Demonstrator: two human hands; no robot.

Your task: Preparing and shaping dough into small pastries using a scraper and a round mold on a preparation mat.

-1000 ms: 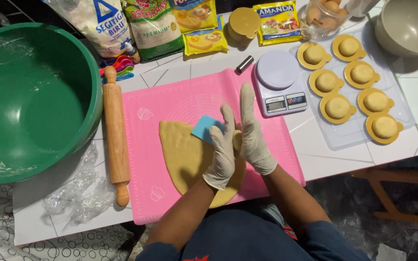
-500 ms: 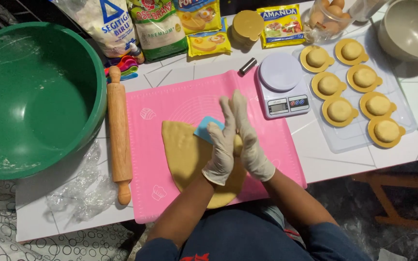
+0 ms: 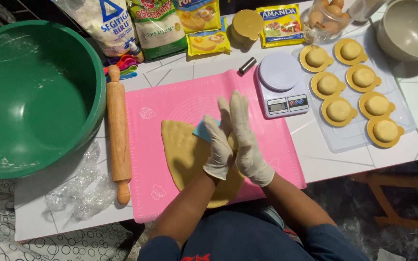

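White-gloved hands, left [image 3: 218,150] and right [image 3: 246,140], pressed together above dough sheet [image 3: 182,154].

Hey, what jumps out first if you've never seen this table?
Two white-gloved hands, left hand and right hand, pressed palm to palm over a yellow dough sheet on the pink mat. At far left sits a huge green bowl; at right, six dough balls on yellow moulds.

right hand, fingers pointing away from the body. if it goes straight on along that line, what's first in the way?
The right hand points up the pink mat, slightly leftward. Past its fingertips lies bare mat, then white tabletop. The first object is probably the small dark cylinder or the yellow packets; height above the table is unclear.
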